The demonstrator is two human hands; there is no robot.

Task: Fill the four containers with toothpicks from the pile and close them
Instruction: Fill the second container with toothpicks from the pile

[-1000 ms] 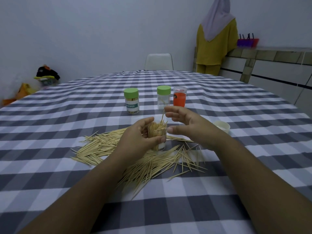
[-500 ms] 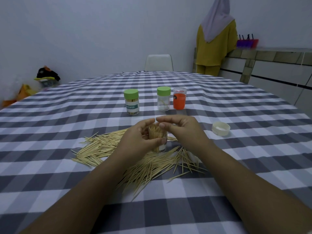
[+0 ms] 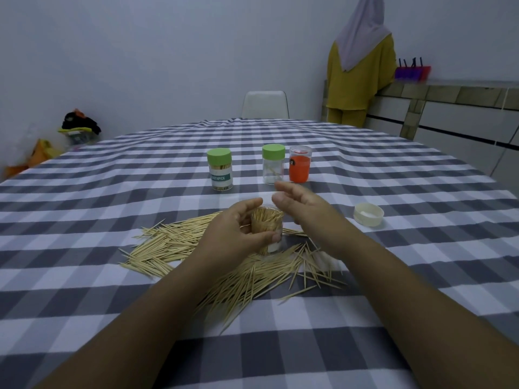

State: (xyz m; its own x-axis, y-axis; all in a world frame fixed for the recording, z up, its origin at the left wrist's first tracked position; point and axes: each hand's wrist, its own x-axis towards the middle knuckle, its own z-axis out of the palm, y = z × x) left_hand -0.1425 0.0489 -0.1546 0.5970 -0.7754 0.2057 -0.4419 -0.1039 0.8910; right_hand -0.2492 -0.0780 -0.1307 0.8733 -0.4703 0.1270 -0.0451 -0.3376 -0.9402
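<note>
My left hand (image 3: 236, 234) grips a clear open container (image 3: 266, 226) packed with upright toothpicks, standing in the toothpick pile (image 3: 213, 262). My right hand (image 3: 303, 204) hovers just right of its rim, fingers relaxed, holding nothing. A cream lid (image 3: 368, 214) lies upside down to the right. Farther back stand a green-lidded labelled container (image 3: 220, 169) full of toothpicks, a green-lidded clear container (image 3: 273, 167) that looks nearly empty, and an orange container (image 3: 300, 167) with a clear lid.
The grey and white checked tablecloth (image 3: 112, 220) covers the whole table. A white chair (image 3: 265, 104) stands at the far edge. A person in yellow (image 3: 359, 80) stands at a counter at the back right. Bags lie on the floor at the left.
My right hand pressed down on the toothpick tops half a second ago and has now lifted off and opened. My left hand keeps hold of the container.
</note>
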